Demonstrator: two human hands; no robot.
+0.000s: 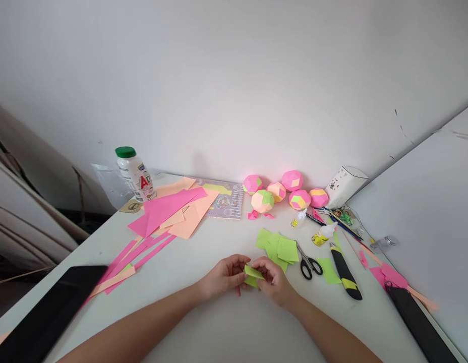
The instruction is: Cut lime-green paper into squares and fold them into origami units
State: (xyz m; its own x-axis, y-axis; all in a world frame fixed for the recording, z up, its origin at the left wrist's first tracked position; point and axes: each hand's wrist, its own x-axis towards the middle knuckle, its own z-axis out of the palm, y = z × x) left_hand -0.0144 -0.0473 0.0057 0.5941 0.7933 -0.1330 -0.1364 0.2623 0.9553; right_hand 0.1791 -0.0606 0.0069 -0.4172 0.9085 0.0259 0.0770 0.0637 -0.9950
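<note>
Between my two hands is a small green paper square [252,280], partly folded over, just above the white table. My left hand [227,274] pinches its left edge with thumb and fingers. On the other side, my right hand [275,282] grips the right edge, its fingers curled close to the fold. Fingertips cover part of the paper. Just beyond my right hand lies a loose pile of green paper squares [288,250]. Black-handled scissors [308,266] rest beside that pile, and another green square [328,270] lies to their right.
A yellow-black utility knife [346,272] and glue bottles [324,235] lie at right. Several paper balls [262,201] sit by the wall. Pink and peach sheets [196,214], a green-capped bottle [135,174] and a black tablet [48,312] occupy the left. A white holder [343,186] lies tipped.
</note>
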